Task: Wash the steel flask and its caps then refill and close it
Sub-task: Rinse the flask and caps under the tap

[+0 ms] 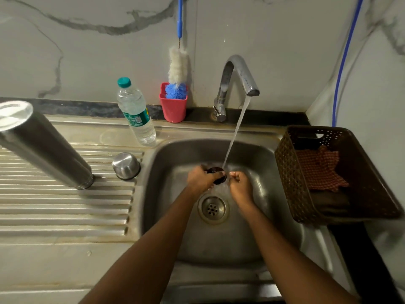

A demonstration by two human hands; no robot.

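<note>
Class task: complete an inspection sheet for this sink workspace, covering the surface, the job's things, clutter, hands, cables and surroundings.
Surface: steel sink, wet; ribbed drainboard on its left.
Job's things: steel flask stands on end on the drainboard; steel cap rim-down beside it; dark cap under the running water; capped water bottle behind.
Clutter: bottle brush in pink cup; brown basket holding checked cloth.
Hands: left hand grips the dark cap; right hand curled beside it, contact unclear.
Cables: blue line down the right wall.
Surroundings: tap running; marbled wall.
</note>
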